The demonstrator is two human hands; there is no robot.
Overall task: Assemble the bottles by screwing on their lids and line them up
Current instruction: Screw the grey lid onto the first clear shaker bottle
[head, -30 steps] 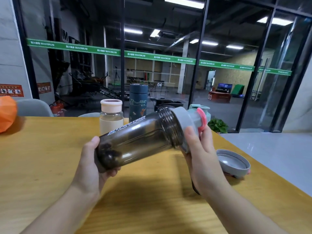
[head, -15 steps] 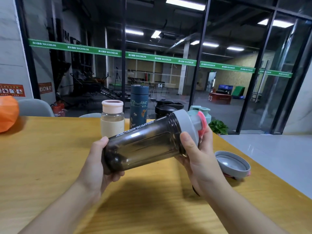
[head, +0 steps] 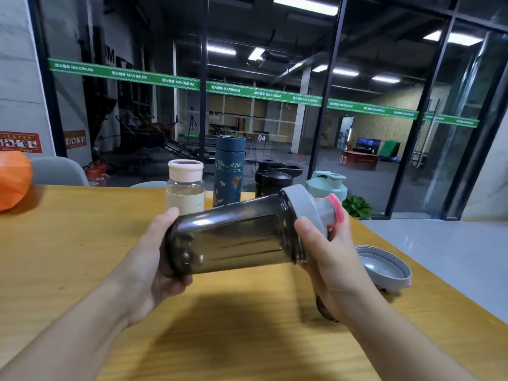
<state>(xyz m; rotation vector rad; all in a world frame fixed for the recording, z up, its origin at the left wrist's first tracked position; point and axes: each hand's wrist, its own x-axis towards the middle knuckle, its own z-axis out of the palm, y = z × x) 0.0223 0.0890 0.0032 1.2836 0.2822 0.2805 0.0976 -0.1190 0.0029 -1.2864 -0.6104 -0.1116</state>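
Since a second earlier, the grey screw lid with a pink cap (head: 313,209) had closed down over the threads of the smoky dark plastic shaker bottle (head: 233,237), held tilted above the wooden table (head: 68,243). Left hand (head: 154,265) gripped its base; right hand (head: 330,257) fingers curled round the lid. Tightening seemed underway; next, probably a final twist, then standing it beside the row of capped bottles (head: 231,171).
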